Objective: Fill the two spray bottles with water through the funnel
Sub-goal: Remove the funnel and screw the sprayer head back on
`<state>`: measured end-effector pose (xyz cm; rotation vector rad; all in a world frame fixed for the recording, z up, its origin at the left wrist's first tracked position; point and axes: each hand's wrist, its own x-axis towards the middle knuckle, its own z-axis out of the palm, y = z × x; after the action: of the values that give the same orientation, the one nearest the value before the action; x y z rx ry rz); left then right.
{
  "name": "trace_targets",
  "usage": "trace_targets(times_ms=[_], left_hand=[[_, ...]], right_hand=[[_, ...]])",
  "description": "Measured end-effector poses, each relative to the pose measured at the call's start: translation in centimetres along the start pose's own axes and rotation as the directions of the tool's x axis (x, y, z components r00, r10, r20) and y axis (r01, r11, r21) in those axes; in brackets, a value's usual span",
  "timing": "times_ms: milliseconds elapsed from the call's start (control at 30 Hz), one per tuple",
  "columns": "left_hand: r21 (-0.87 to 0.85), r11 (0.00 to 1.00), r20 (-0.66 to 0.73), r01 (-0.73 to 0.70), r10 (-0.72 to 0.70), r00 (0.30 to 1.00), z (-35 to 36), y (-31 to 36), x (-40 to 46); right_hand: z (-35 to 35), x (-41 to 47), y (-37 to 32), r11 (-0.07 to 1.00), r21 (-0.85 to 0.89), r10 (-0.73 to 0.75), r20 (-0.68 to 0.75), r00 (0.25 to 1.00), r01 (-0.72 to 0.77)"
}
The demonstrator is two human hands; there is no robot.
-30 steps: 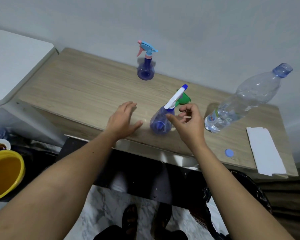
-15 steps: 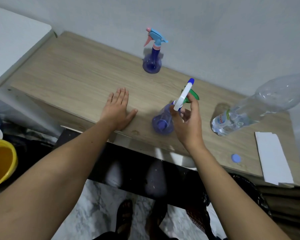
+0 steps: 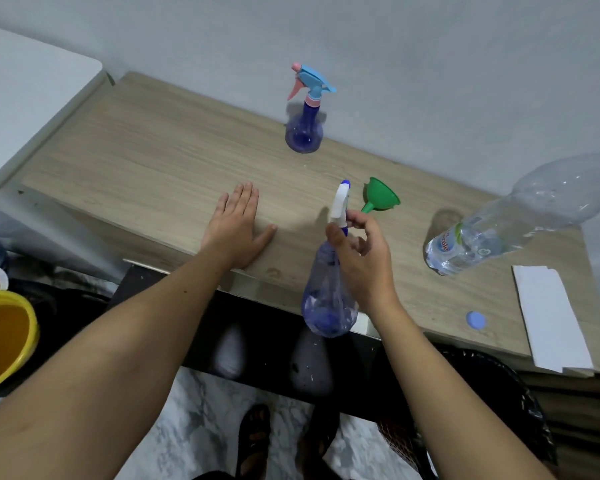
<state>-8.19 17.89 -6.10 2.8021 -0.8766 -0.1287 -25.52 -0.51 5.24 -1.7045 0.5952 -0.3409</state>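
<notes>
One spray bottle [image 3: 328, 299] in right hand [image 3: 362, 258] (lifted)

There is one camera, worn on the head. It looks forward and down, close over the wooden table [image 3: 153, 161] and both arms.

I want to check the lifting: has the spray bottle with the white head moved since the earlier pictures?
Yes. The spray bottle with the white head, gripped by the right hand, moved toward the person, away from the green funnel, past the table edge.
</notes>
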Motion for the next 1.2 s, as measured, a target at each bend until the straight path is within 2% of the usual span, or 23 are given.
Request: trace_targets(times_ms=[233,533,767,1067,1200], left_hand=[[-0.024,1.0,-0.009,0.001,-0.001,1.0,0.0,0.0,0.0],[-0.031,1.0,-0.018,0.0,-0.001,1.0,-0.1,0.1,-0.2],[-0.035,0.999,-0.028,0.0,-0.001,1.0,-0.1,0.1,-0.2],[-0.033,0.999,-0.031,-0.003,0.002,1.0,-0.1,0.1,-0.2],[-0.031,1.0,-0.035,0.002,-0.003,0.999,-0.1,0.1,-0.2]], right_hand=[[1.0,-0.1,0.4,0.99,0.021,0.133,0.102,0.986,-0.136],[1.4,0.3,1.4,0.991,-0.013,0.135,0.212,0.968,-0.135],[1.7,0.1,2.1,0.984,0.02,0.166,0.212,0.963,-0.174],[0.8,0.2,3.1,0.987,-0.05,0.159,0.159,0.974,-0.153],[0.7,0.1,3.0,0.987,-0.03,0.162,0.138,0.977,-0.159]])
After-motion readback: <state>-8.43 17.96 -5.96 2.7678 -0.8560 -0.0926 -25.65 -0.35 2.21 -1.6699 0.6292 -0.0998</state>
